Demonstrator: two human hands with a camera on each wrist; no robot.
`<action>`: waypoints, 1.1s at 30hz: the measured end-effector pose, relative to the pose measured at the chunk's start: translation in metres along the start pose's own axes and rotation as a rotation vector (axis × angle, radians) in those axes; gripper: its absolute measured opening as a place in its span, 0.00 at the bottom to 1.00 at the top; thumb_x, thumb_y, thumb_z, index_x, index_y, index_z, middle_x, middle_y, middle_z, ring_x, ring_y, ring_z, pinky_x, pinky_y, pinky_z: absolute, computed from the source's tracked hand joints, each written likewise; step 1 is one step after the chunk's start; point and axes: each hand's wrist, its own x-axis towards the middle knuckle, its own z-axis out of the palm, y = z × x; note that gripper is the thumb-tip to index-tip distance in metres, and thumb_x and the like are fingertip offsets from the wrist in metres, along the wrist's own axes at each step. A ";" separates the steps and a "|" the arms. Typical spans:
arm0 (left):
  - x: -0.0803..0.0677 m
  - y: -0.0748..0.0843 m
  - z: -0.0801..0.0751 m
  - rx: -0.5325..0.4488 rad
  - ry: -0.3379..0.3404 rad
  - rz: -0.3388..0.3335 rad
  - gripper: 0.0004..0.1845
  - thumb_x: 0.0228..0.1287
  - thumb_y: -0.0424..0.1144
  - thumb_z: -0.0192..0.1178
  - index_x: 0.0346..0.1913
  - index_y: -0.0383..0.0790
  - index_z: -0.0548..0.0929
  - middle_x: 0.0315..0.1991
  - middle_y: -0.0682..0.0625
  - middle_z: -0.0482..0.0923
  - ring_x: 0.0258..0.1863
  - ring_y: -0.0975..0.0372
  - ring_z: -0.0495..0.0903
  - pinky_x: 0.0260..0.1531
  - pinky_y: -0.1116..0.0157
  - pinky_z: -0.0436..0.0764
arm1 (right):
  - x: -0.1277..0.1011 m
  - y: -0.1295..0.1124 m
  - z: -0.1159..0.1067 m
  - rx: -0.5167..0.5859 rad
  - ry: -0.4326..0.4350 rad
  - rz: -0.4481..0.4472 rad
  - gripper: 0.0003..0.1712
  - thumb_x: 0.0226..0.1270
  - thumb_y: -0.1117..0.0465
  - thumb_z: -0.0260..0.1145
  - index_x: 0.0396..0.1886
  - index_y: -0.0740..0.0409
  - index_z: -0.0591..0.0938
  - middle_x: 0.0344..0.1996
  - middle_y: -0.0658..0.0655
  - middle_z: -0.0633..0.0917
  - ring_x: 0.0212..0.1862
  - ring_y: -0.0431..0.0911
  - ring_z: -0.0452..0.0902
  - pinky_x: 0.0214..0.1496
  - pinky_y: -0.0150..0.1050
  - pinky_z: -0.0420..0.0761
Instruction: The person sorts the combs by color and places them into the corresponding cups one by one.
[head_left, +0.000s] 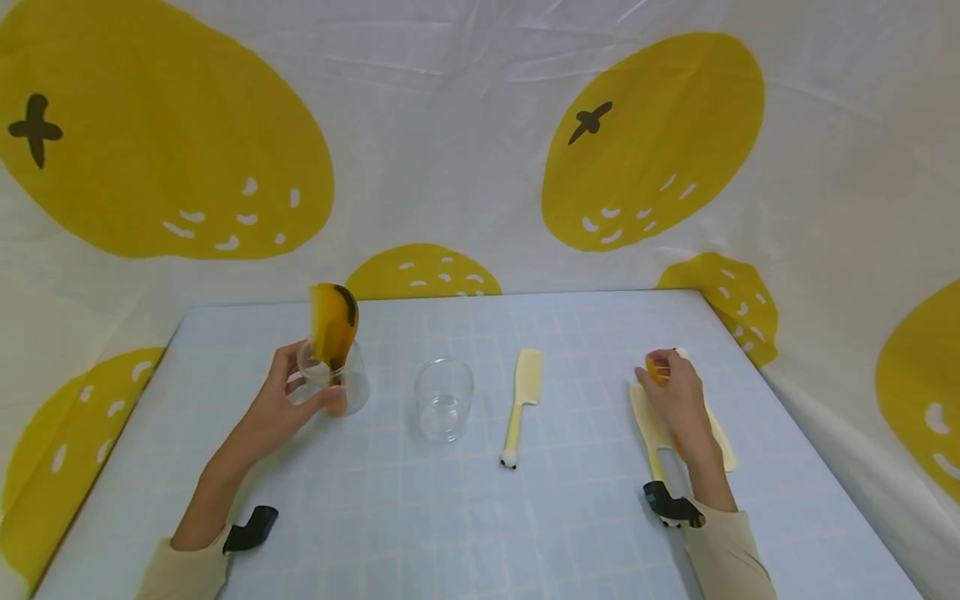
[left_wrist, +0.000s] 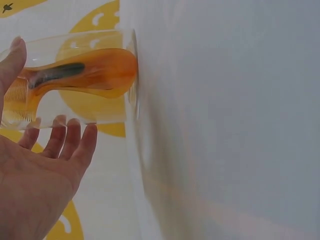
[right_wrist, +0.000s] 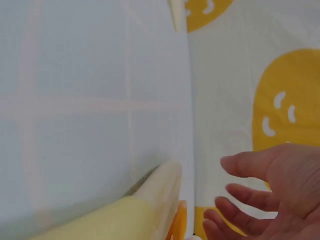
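My left hand (head_left: 279, 406) grips the clear cup (head_left: 356, 388) holding an orange comb (head_left: 334, 322).
Both sit at nine o'clock from the second cup (head_left: 443, 400); I'd squeeze lightly. At three o'clock, my right hand (head_left: 680, 398) is loosely parted.

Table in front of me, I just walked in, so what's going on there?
A person's left hand holds a clear cup with an orange comb in it, handle down and toothed end sticking out of the top. The right hand looks empty, over some pale items on the right of the table. Between the hands, a second cup stands and a pale yellow comb lies, neither touched.
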 end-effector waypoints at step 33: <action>0.001 0.000 -0.002 0.019 -0.004 -0.012 0.42 0.70 0.38 0.68 0.75 0.36 0.51 0.72 0.40 0.58 0.70 0.45 0.59 0.69 0.36 0.62 | 0.003 0.028 -0.020 -0.285 -0.257 0.066 0.29 0.74 0.66 0.64 0.65 0.82 0.68 0.56 0.81 0.71 0.52 0.69 0.69 0.57 0.66 0.75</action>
